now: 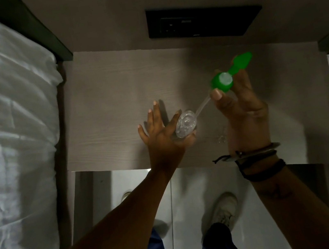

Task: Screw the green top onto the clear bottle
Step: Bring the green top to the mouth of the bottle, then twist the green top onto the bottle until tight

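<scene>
The clear bottle (186, 126) is tipped so that its base faces me. My left hand (162, 137) grips it between thumb and palm, with the other fingers spread out. The green top (225, 78) is a pump head with a nozzle pointing up and right. My right hand (241, 110) pinches its collar with thumb and fingers. A clear dip tube (203, 107) runs from the green top down towards the bottle; its lower end is hidden behind the bottle. Top and bottle are apart, both held above the table.
A grey wood-grain bedside table (114, 115) lies below my hands. A black socket panel (203, 21) is set in the wall behind. White bedding (9, 127) flanks the table on the left, more on the right. My shoes (226, 209) stand on the floor below.
</scene>
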Available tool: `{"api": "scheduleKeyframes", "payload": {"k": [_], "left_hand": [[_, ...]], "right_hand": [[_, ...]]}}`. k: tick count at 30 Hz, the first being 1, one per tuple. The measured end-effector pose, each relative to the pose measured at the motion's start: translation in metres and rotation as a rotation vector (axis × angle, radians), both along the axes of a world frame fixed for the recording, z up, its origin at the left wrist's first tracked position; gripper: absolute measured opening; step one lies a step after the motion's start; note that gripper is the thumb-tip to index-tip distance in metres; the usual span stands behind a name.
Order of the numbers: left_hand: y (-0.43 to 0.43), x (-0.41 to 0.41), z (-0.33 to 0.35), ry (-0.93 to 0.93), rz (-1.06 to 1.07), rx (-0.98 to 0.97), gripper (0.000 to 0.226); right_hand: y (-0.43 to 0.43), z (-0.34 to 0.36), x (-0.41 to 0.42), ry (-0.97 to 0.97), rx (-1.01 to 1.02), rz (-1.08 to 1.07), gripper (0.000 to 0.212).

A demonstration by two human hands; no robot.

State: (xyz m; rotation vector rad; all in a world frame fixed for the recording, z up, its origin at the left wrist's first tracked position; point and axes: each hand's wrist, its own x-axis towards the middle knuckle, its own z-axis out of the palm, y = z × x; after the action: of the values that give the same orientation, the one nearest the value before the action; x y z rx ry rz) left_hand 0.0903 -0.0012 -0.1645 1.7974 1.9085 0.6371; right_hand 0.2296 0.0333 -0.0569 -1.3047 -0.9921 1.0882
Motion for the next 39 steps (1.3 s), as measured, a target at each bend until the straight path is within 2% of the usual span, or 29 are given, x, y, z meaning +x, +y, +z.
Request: {"api": "scheduleKeyframes", "payload": {"k": [6, 9, 14, 22, 26, 27, 30, 32, 33, 35, 37, 38, 39], "left_hand": [[0.001, -0.001, 0.000, -0.018, -0.005, -0.027, 0.060], [0.000, 0.000, -0.002, -0.014, -0.007, -0.019, 0.060], [0.003, -0.003, -0.004, -0.011, -0.015, -0.030, 0.064], [0.003, -0.005, -0.015, 0.008, -0.033, -0.023, 0.064], [0.002, -0.005, -0.014, -0.011, -0.029, -0.011, 0.063], [0.002, -0.005, -0.013, -0.021, -0.023, -0.010, 0.062], [0.002, -0.004, -0.015, -0.032, -0.024, -0.018, 0.059], [0.003, -0.004, -0.015, -0.044, -0.008, -0.016, 0.058], [0.003, -0.003, -0.015, -0.047, 0.002, -0.018, 0.058], [0.002, -0.002, -0.013, -0.025, 0.005, -0.021, 0.061], [0.002, -0.001, -0.014, 0.043, -0.015, -0.022, 0.062], [0.001, -0.002, -0.015, 0.062, -0.024, -0.026, 0.061], [0.001, -0.002, -0.015, 0.061, -0.030, -0.031, 0.063]], "right_hand": [[0.001, -0.008, -0.009, 0.018, -0.082, 0.008, 0.035], [-0.006, -0.020, -0.009, -0.143, -0.098, 0.099, 0.043], [-0.025, -0.049, -0.007, -0.492, -0.182, 0.241, 0.043], [-0.020, -0.057, -0.005, -0.686, -0.236, 0.256, 0.045], [-0.018, -0.051, 0.001, -0.689, -0.273, 0.378, 0.080], [-0.015, -0.049, 0.004, -0.661, -0.249, 0.425, 0.080], [-0.007, -0.046, 0.006, -0.615, -0.193, 0.477, 0.050], [-0.003, -0.046, 0.001, -0.583, -0.214, 0.382, 0.038], [-0.002, -0.045, -0.003, -0.577, -0.214, 0.318, 0.038], [-0.002, -0.045, -0.009, -0.625, -0.195, 0.263, 0.055], [-0.004, -0.046, -0.013, -0.680, -0.211, 0.337, 0.085], [-0.006, -0.048, -0.012, -0.681, -0.233, 0.377, 0.091], [-0.007, -0.050, -0.010, -0.664, -0.243, 0.404, 0.087]]}}
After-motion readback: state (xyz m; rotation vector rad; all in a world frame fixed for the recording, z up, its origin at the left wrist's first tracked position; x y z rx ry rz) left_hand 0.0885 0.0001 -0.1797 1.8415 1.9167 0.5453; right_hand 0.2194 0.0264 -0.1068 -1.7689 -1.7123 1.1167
